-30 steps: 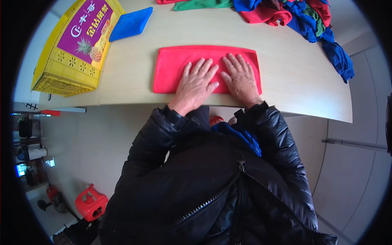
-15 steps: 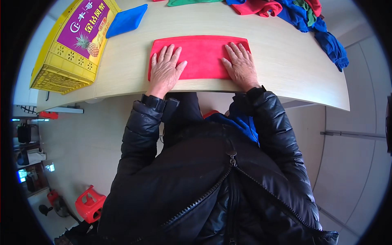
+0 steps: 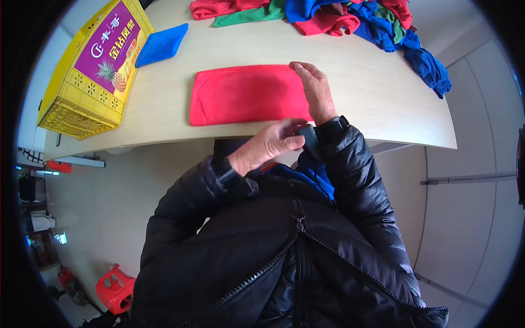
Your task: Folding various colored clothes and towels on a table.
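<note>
A folded red cloth (image 3: 246, 95) lies flat near the table's front edge, its long side running left to right. My right hand (image 3: 316, 90) is at the cloth's right end, with fingers and thumb closed on its far right corner. Lower down, my left hand (image 3: 268, 143) reaches across to the right by the cloth's near right corner. Its thumb and fingers are apart, and the fingertips come close to the cloth's front edge. Black straps circle both wrists.
On the left stands a yellow plastic crate (image 3: 90, 101) with a purple panel, a blue folded cloth (image 3: 162, 45) beside it. Red, green and blue cloths (image 3: 377, 24) are heaped along the far and right side. The table's front edge (image 3: 383, 135) runs before my body. A red stool (image 3: 115, 288) stands on the floor.
Both hands lay flat on the cloth before. The left has lifted off and swung right to the near right corner; the right has closed on the far right corner. The view has shifted slightly.
</note>
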Available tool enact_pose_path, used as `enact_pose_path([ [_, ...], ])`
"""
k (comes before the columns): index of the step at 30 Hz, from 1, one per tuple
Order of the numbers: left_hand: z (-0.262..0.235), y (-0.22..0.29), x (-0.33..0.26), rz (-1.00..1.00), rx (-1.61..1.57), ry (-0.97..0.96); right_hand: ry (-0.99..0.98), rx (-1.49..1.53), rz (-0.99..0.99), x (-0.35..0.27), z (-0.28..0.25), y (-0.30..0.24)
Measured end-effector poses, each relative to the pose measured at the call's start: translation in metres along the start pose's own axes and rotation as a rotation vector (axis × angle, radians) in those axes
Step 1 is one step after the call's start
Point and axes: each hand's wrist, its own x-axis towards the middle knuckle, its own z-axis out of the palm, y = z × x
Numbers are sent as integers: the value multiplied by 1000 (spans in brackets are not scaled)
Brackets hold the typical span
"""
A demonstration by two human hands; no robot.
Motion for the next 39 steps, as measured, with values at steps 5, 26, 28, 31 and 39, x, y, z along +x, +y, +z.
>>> enact_pose_path([
  [5, 11, -14, 25, -294, -506, -128, 107, -183, -137, 12, -1, 8],
  [26, 16, -23, 17, -478, -565, -87, -163, -1018, -678, 0, 12, 10],
  [28, 15, -19, 13, -458, -582, -86, -37, -627, -192, -1, 16, 11],
  [31, 11, -6, 7, -425, -620, -91, -96, -541, -173, 0, 12, 16],
  [39, -141, -5, -8, 234, 1289, 569, -105, -1223, -531, -2, -19, 40],
])
